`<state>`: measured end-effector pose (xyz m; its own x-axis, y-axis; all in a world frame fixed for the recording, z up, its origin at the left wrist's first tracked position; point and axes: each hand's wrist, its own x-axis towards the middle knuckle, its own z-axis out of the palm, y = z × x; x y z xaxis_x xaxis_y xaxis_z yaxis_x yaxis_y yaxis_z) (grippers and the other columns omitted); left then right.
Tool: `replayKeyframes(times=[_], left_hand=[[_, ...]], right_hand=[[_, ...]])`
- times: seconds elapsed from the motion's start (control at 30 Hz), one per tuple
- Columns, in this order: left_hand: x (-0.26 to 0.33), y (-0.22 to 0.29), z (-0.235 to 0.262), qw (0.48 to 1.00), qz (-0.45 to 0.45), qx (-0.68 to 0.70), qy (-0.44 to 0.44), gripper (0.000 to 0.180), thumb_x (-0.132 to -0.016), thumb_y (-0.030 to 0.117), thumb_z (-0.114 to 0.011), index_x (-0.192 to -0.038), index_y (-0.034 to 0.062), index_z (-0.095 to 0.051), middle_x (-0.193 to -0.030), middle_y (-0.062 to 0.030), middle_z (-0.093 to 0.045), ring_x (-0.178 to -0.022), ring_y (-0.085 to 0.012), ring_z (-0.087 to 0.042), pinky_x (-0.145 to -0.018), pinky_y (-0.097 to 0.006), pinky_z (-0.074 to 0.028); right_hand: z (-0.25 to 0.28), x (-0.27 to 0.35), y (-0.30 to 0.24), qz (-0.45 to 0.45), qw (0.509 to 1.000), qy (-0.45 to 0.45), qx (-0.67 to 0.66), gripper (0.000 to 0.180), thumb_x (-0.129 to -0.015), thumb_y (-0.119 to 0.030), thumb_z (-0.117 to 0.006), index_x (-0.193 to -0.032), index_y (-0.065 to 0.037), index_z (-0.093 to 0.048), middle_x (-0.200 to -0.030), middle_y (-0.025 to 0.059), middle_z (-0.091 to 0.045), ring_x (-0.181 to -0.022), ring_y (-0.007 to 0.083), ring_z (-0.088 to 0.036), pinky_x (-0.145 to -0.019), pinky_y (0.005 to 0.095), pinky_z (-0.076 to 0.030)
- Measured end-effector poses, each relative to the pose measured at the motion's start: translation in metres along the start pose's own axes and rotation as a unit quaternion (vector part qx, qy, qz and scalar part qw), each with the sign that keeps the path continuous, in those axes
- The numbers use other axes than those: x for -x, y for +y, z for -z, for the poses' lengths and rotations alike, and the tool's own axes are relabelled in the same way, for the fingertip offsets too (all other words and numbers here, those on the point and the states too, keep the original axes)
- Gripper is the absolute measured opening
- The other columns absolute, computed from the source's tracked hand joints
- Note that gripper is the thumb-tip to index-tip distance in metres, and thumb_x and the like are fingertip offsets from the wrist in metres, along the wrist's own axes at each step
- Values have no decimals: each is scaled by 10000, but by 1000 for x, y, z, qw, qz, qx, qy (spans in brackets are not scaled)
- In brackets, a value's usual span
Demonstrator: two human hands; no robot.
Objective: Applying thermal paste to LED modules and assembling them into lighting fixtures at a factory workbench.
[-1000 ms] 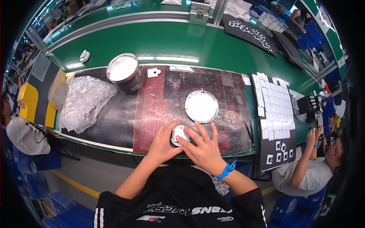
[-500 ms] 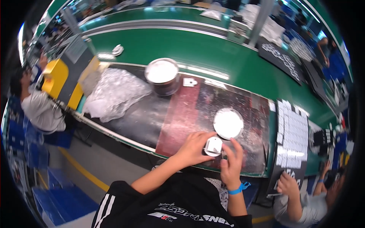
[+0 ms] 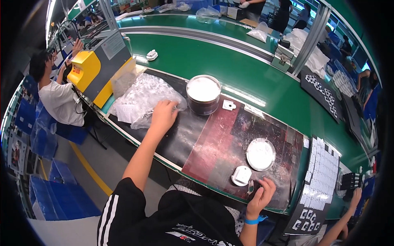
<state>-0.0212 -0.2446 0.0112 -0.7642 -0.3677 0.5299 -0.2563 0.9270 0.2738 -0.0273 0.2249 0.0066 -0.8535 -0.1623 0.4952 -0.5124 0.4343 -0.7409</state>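
My left hand (image 3: 164, 116) reaches to the right edge of a clear plastic bag (image 3: 150, 92) full of pale small parts. Its fingers are curled at the bag, and what they grip is hard to make out. On the near edge of the bench, my right hand (image 3: 262, 196) rests with thumb and fingers apart. Beside its fingertips is a small dark piece (image 3: 250, 187), too small to name. Just left of that lies a round white plastic housing (image 3: 242, 176) with a raised square block. A round tub (image 3: 261, 154) with a bright white top stands beyond the housing.
A larger metal can (image 3: 203, 95) with a white top stands right of the bag. A flat white part (image 3: 229, 105) lies near it. A yellow-grey machine (image 3: 92, 69) is at left, near a seated person. At right, a black board (image 3: 318, 176) carries white pieces. A green conveyor (image 3: 184, 55) runs behind.
My left hand has let go of the white housing and moved left and away to the bag. The housing now rests on the bench. My right hand has drawn slightly back from it.
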Motion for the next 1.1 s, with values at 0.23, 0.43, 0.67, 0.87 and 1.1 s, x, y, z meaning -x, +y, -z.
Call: replayKeyframes(times=[0.23, 0.43, 0.67, 0.87, 1.1], left_hand=[[6, 3, 6, 997, 11, 61, -36, 106, -893, 131, -721, -970, 59, -732, -940, -156, -724, -932, -401, -655, -840, -478, -538], [56, 117, 54, 790, 177, 550, -207, 166, -980, 102, -748, -1117, 9, -747, -938, 1, -737, -835, -49, -641, -731, -230, -519], [113, 198, 63, 594, 92, 706, -374, 164, -996, 36, -721, -1148, -24, -707, -1028, -78, -748, -949, -116, -705, -826, -253, -557], [118, 208, 43, 530, 98, 735, -412, 152, -1009, 14, -694, -1154, -31, -674, -1037, -120, -749, -990, -154, -723, -875, -278, -569], [120, 213, 10, 768, 28, 587, -254, 518, -810, 188, -898, -1240, 52, -645, -1140, -70, -676, -954, -168, -628, -794, -302, -486]], right_hand=[[1, 11, 1, -7, 1000, 9, 12, 238, -1036, -174, -549, -1055, 8, -701, -1222, 170, -615, -1156, 348, -560, -1053, 457, -426], [8, 2, -29, 49, 998, 4, -32, 80, -905, -41, -682, -978, -40, -713, -992, 119, -688, -934, 327, -624, -931, 452, -491], [3, -39, -61, 229, 947, -210, -86, 305, -800, -5, -807, -1086, -69, -723, -1096, 101, -723, -958, 283, -709, -767, 392, -553], [26, -55, -66, 230, 942, -233, -79, 300, -748, 55, -793, -1029, -32, -732, -1033, 93, -738, -923, 291, -731, -780, 400, -581], [23, -78, -38, 225, 952, -199, -57, 264, -753, 64, -813, -977, -68, -768, -900, 74, -740, -831, 271, -716, -722, 374, -542]])
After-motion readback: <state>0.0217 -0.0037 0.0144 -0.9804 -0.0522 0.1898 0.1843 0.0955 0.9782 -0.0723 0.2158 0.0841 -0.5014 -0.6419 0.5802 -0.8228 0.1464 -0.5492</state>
